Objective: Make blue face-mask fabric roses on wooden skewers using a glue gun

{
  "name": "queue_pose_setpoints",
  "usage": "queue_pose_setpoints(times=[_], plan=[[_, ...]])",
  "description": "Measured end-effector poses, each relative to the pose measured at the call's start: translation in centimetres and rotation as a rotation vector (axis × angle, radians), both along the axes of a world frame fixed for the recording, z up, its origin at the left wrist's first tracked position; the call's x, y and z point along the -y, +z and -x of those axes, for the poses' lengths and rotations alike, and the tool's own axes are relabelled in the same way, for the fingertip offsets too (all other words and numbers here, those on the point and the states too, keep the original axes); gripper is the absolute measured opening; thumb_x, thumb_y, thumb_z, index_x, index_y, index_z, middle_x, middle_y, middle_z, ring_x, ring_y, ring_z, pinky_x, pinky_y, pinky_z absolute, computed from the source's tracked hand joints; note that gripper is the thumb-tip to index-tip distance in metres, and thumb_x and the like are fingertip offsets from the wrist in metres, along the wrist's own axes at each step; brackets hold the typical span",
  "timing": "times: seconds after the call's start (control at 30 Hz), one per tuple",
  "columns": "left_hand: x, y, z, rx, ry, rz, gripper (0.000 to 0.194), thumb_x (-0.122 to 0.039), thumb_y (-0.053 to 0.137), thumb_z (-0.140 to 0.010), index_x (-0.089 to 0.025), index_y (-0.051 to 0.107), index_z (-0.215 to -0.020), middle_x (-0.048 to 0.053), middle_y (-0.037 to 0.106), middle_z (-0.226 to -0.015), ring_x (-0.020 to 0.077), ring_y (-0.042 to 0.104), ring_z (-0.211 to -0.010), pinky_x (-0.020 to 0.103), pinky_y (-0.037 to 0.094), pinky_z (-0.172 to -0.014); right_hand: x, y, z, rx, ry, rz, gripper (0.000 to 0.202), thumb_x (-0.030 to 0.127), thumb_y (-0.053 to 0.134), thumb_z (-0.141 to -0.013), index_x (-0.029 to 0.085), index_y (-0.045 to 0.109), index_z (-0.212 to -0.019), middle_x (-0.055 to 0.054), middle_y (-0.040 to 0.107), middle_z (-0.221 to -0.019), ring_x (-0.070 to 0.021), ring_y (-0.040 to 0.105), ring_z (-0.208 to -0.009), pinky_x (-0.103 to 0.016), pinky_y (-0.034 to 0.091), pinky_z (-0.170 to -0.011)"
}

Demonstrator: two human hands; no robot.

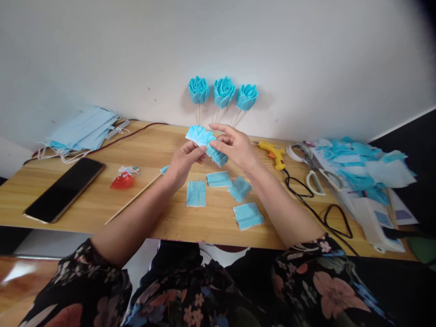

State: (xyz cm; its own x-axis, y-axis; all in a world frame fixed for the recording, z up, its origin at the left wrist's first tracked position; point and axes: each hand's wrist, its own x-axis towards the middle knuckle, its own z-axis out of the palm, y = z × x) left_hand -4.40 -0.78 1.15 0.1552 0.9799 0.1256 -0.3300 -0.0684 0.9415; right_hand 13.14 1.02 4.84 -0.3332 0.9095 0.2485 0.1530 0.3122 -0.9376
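Wooden table [150, 145], hands [184, 162] [236, 147] pinching pleated strip [200, 134], blue square [248, 216] near front edge [218, 240]

Three blue flowers [224, 92] – four loose pieces [196, 194] – one phone [64, 190].

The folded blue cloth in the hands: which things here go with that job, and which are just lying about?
Probably the job:
- folded blue cloth in left hand and right hand
- blue squares
- stick
- flowers
- glue gun
- scissors
- blue scraps
- masks

Probably just lying about:
- phone
- red packet
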Motion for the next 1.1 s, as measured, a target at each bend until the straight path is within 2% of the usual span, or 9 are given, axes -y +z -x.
queue_pose_setpoints(times=[0.17, 0.37, 0.6, 0.8, 0.97, 1.1], plan=[[0.18, 0.16, 0.06, -0.066, 0.001, -0.044, 0.025, -0.037, 0.077, -0.078, -0.017, 0.064, -0.071, -0.001, 0.063, -0.065, 0.0103, 0.055, -0.063, 0.025, 0.045, -0.067, 0.13, 0.02, 0.04, 0.016, 0.005, -0.047, 0.042, 0.033, 0.068, -0.088, 0.021, 0.060, -0.127, 0.006, 0.055, -0.067, -0.0094, 0.051, -0.057, -0.023, 0.045, -0.052], [0.12, 0.08, 0.06, -0.043, -0.014, -0.084, 0.031, -0.043, 0.075, -0.083, -0.017, 0.063, -0.072, 0.000, 0.062, -0.068, 0.0107, 0.055, -0.065, 0.026, 0.046, -0.069, 0.26, 0.06, 0.15, 0.000, -0.057, -0.052, 0.034, 0.032, 0.063, -0.091, 0.022, 0.064, -0.124, 0.005, 0.056, -0.064, -0.0105, 0.051, -0.057, -0.023, 0.045, -0.052], [-0.34, -0.24, 0.24, 0.004, 0.045, -0.035, 0.038, -0.047, 0.074, -0.085, -0.018, 0.059, -0.066, -0.001, 0.059, -0.063, 0.0099, 0.054, -0.061, 0.025, 0.045, -0.064, 0.05, 0.12, -0.18, 0.050, -0.016, -0.034, 0.045, 0.042, 0.064, -0.092, 0.022, 0.060, -0.132, 0.003, 0.063, -0.072, -0.0140, 0.061, -0.067, -0.029, 0.054, -0.064], [-0.12, -0.18, 0.00, -0.020, -0.006, -0.017, 0.046, -0.060, 0.072, -0.082, -0.018, 0.061, -0.069, 0.000, 0.060, -0.067, 0.0116, 0.056, -0.063, 0.026, 0.047, -0.064, 0.04, 0.16, -0.25, 0.028, -0.054, -0.036, 0.049, 0.043, 0.069, -0.087, 0.019, 0.061, -0.129, -0.001, 0.072, -0.082, -0.0159, 0.067, -0.076, -0.032, 0.058, -0.073], [0.10, 0.08, 0.02, -0.067, 0.012, -0.032, 0.034, -0.045, 0.081, -0.075, -0.018, 0.062, -0.070, -0.001, 0.061, -0.065, 0.0097, 0.054, -0.061, 0.025, 0.045, -0.063, 0.06, 0.19, -0.23, 0.032, -0.089, -0.011, 0.046, 0.042, 0.068, -0.088, 0.020, 0.064, -0.127, 0.002, 0.067, -0.074, -0.0138, 0.062, -0.066, -0.029, 0.055, -0.064], [0.09, 0.17, 0.11, -0.061, 0.060, -0.048, 0.027, -0.037, 0.079, -0.077, -0.018, 0.061, -0.069, -0.002, 0.061, -0.063, 0.0091, 0.053, -0.060, 0.025, 0.045, -0.065, 0.05, 0.28, -0.19, 0.009, -0.044, 0.006, 0.041, 0.045, 0.064, -0.091, 0.022, 0.065, -0.125, 0.002, 0.066, -0.075, -0.0126, 0.060, -0.066, -0.026, 0.053, -0.061]])
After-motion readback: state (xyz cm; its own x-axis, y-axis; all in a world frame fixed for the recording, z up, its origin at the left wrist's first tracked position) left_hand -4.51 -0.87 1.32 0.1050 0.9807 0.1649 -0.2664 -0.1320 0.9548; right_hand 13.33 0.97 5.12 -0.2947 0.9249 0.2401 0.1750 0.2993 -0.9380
